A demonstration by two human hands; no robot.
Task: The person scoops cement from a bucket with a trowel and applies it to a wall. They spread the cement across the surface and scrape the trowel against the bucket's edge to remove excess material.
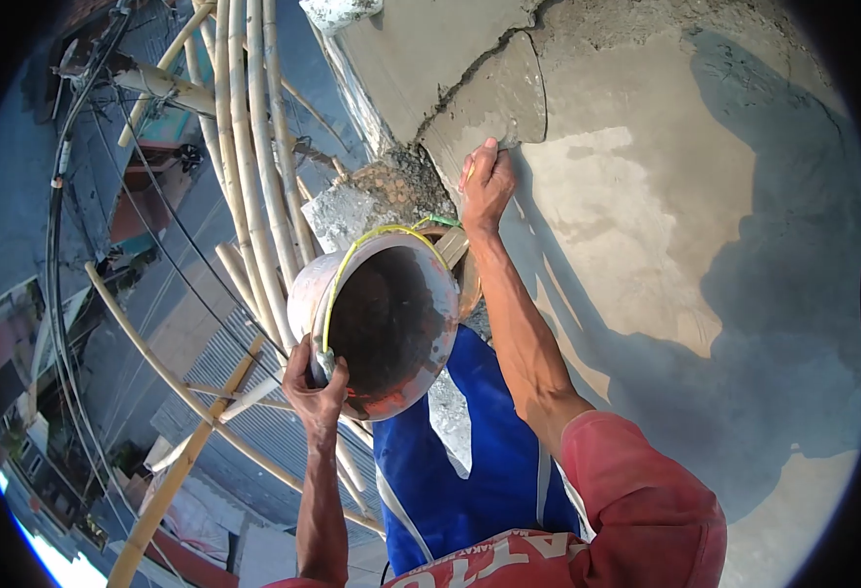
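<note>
My left hand (318, 384) grips the rim of a bucket (303, 294) near where its yellow-wrapped handle (352, 257) joins. The bucket is tilted with its mouth toward me; its inside is dark, with grey and orange-red stains. My right hand (487, 184) is closed at the wall, with a bit of yellow between the fingers. Beyond it lies a flat, mortar-coloured trowel blade (514, 93) against the plaster; its handle is mostly hidden by the hand. A ragged edge of plaster (421, 49) runs along the blade's left side.
A grey plastered wall (617, 225) with damp patches and my shadow fills the right. Bamboo poles (244, 147) of a scaffold stand at left, with black cables (55, 235) beyond. Far below lie a street and a corrugated roof (220, 363). Rough broken masonry (382, 196) adjoins the bucket.
</note>
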